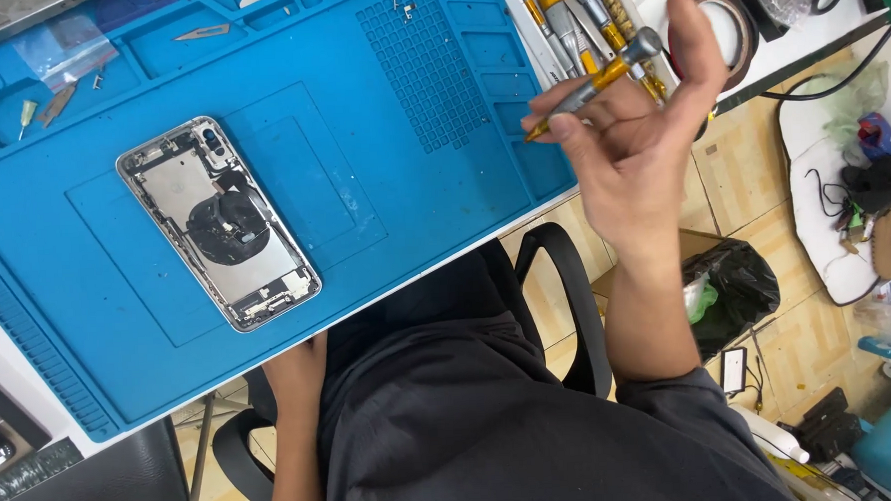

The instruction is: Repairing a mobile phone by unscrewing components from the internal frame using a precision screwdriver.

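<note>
An opened phone housing [218, 222] with bare metal frame, a black round coil and small parts inside lies on the blue work mat [383, 193], left of centre. My right hand [633, 137] is raised over the mat's right edge, shut on a yellow-and-silver precision screwdriver [590, 84] held between thumb and fingers, tip pointing left and down. My left hand [296, 372] rests below the table's front edge, near my lap, mostly hidden; its fingers cannot be made out.
More yellow-handled screwdrivers [565, 10] lie at the mat's upper right beside a roll of tape [731, 23]. Small blades and tweezers [203, 32] sit in the mat's top trays. A black chair arm [568, 295], a black bag [733, 288] and floor clutter lie right.
</note>
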